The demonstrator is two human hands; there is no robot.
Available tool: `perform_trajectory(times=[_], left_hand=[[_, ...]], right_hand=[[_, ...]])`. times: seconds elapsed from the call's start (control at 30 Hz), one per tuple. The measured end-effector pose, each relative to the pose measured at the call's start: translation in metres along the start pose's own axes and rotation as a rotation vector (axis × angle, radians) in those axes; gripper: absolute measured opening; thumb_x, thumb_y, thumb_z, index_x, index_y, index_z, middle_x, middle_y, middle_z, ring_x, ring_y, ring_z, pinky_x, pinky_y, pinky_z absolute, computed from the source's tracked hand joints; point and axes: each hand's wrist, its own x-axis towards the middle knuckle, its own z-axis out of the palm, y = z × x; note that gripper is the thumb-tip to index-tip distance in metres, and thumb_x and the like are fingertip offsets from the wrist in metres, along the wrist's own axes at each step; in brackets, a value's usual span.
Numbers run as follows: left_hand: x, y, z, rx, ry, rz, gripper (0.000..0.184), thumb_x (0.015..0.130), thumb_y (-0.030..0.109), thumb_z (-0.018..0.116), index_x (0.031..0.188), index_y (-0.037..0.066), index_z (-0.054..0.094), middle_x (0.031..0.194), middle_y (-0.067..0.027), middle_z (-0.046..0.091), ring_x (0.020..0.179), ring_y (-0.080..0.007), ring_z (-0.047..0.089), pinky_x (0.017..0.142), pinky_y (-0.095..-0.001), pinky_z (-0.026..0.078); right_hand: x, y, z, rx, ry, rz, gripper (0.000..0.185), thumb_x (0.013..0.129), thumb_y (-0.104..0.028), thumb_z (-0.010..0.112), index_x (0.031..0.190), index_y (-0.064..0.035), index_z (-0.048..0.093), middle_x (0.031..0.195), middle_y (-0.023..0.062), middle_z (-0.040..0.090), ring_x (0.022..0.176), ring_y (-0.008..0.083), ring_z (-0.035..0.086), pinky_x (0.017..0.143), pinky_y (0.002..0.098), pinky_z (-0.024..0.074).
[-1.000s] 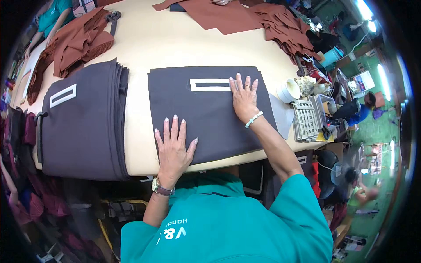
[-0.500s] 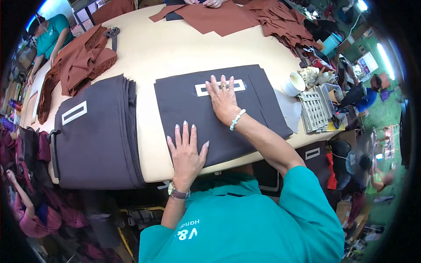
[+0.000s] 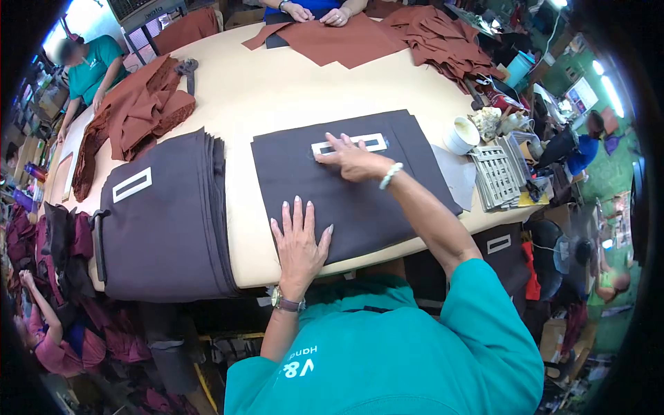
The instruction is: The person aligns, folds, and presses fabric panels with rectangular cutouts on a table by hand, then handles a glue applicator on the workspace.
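Dark fabric panels lie flat in a pile in front of me. On the top one sits a white rectangular frame-shaped strip with a slot in its middle. My right hand rests on the left part of this strip, fingers stretched and covering some of it. My left hand lies flat near the pile's lower left corner, fingers spread on the fabric. Neither hand grips anything. To the left, a thick stack of dark fabric bears a similar white strip and hangs over the table edge.
A white cup and stacked pale slotted pieces stand at the right. Rust-brown fabric is heaped at the left, with more brown fabric at the back. A co-worker's hands are across the table.
My right hand has slid toward the left end of the white strip and turned sideways, uncovering its right part. My left hand stays flat on the fabric. The whole view has shifted slightly.
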Motion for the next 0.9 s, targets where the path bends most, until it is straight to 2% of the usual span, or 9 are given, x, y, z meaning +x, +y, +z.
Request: perform_trajectory(times=[0.03, 0.1, 0.2, 0.33, 0.43, 0.57, 0.73, 0.9], left_hand=[[0.000, 0.000, -0.001, 0.001, 0.001, 0.000, 0.057, 0.085, 0.037, 0.055, 0.129, 0.003, 0.043, 0.139, -0.0180, 0.034, 0.130, -0.0365, 0.027, 0.103, -0.0562, 0.020], [0.000, 0.000, 0.000, -0.001, -0.001, -0.003, 0.057, 0.085, 0.037, 0.055, 0.129, 0.003, 0.043, 0.139, -0.0182, 0.034, 0.130, -0.0365, 0.027, 0.103, -0.0563, 0.020], [0.000, 0.001, 0.000, 0.004, -0.002, -0.010, 0.057, 0.085, 0.037, 0.055, 0.130, 0.003, 0.043, 0.139, -0.0181, 0.034, 0.130, -0.0363, 0.027, 0.103, -0.0563, 0.020], [-0.001, -0.001, 0.001, -0.002, -0.006, -0.004, 0.057, 0.085, 0.037, 0.054, 0.130, 0.004, 0.043, 0.139, -0.0180, 0.034, 0.131, -0.0360, 0.026, 0.103, -0.0567, 0.019], [-0.001, -0.001, 0.002, 0.001, 0.002, 0.000, 0.057, 0.086, 0.037, 0.054, 0.130, 0.004, 0.043, 0.139, -0.0180, 0.034, 0.131, -0.0359, 0.026, 0.103, -0.0567, 0.019], [0.000, 0.000, 0.001, 0.006, -0.012, -0.006, 0.057, 0.086, 0.037, 0.054, 0.130, 0.003, 0.043, 0.139, -0.0178, 0.034, 0.131, -0.0361, 0.026, 0.104, -0.0564, 0.019], [-0.001, -0.001, 0.001, 0.011, -0.016, 0.005, 0.057, 0.086, 0.037, 0.054, 0.129, 0.003, 0.043, 0.139, -0.0176, 0.034, 0.131, -0.0362, 0.026, 0.104, -0.0563, 0.018], [0.000, -0.001, 0.002, 0.017, -0.001, 0.013, 0.057, 0.085, 0.037, 0.054, 0.130, 0.004, 0.043, 0.139, -0.0171, 0.034, 0.131, -0.0357, 0.027, 0.103, -0.0564, 0.019]], right_hand=[[-0.008, 0.005, -0.006, 0.002, 0.006, 0.018, 0.062, 0.079, -0.005, 0.040, 0.140, -0.0143, 0.029, 0.148, 0.0220, 0.009, 0.134, 0.0446, 0.012, 0.106, 0.0593, 0.0123], [-0.016, 0.021, 0.000, -0.130, 0.168, 0.213, 0.059, 0.083, -0.007, 0.039, 0.140, -0.0140, 0.028, 0.148, 0.0200, 0.012, 0.135, 0.0429, 0.011, 0.106, 0.0600, 0.0105], [-0.026, 0.044, 0.018, -0.438, 0.198, 0.430, 0.056, 0.087, -0.014, 0.039, 0.142, -0.0138, 0.025, 0.148, 0.0162, 0.014, 0.136, 0.0404, 0.010, 0.106, 0.0599, 0.0063], [-0.026, 0.043, 0.030, -0.956, 0.134, 0.550, 0.060, 0.090, -0.027, 0.041, 0.144, -0.0118, 0.018, 0.150, 0.0107, 0.011, 0.137, 0.0374, 0.008, 0.107, 0.0589, 0.0011], [-0.023, 0.045, 0.030, -1.109, 0.068, 0.543, 0.062, 0.090, -0.028, 0.041, 0.144, -0.0102, 0.016, 0.151, 0.0104, 0.009, 0.137, 0.0372, 0.007, 0.107, 0.0589, 0.0014], [-0.024, 0.040, 0.034, -1.056, 0.123, 0.452, 0.061, 0.090, -0.024, 0.042, 0.144, -0.0090, 0.017, 0.151, 0.0105, 0.007, 0.137, 0.0377, 0.008, 0.107, 0.0595, 0.0022], [-0.019, 0.016, 0.036, -0.855, 0.214, 0.339, 0.058, 0.090, -0.022, 0.040, 0.142, -0.0055, 0.021, 0.149, 0.0110, 0.013, 0.137, 0.0352, 0.013, 0.108, 0.0556, 0.0065], [0.008, -0.021, 0.045, -0.840, 0.292, 0.259, 0.056, 0.089, -0.022, 0.040, 0.139, -0.0009, 0.027, 0.148, 0.0112, 0.017, 0.136, 0.0362, 0.014, 0.108, 0.0568, 0.0066]])
